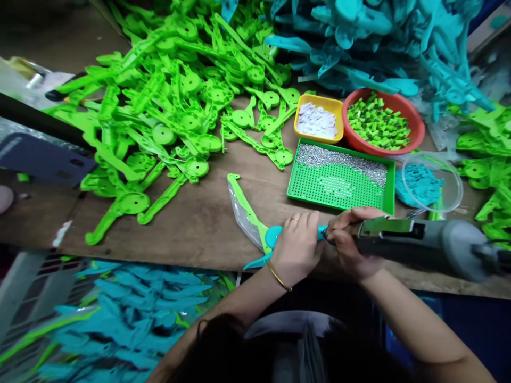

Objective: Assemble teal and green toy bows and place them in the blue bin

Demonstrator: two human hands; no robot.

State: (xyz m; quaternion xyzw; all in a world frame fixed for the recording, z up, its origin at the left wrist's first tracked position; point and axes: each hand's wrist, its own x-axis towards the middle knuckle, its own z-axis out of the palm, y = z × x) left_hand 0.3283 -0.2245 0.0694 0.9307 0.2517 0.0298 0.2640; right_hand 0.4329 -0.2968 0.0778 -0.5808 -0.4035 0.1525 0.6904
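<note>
My left hand [296,244] is closed around a green and blue plastic toy part [251,215], pressing it down near the table's front edge. A clear curved blade-like piece lies along the part's green arm, and a blue disc shows beside my fingers. With my right hand [355,242] I grip the front end of a grey electric screwdriver [435,244], held nearly level and pointing left. Its tip meets the blue end of the part by my left fingers. The exact contact point is hidden.
Behind my hands stands a green perforated tray [339,199] of small metal screws. Beyond it are a yellow tray [339,130] of white pieces and a red bowl [415,141] of green pieces. Green parts [191,101] and blue parts [359,32] are heaped behind; finished-looking blue pieces [136,314] fill a crate lower left.
</note>
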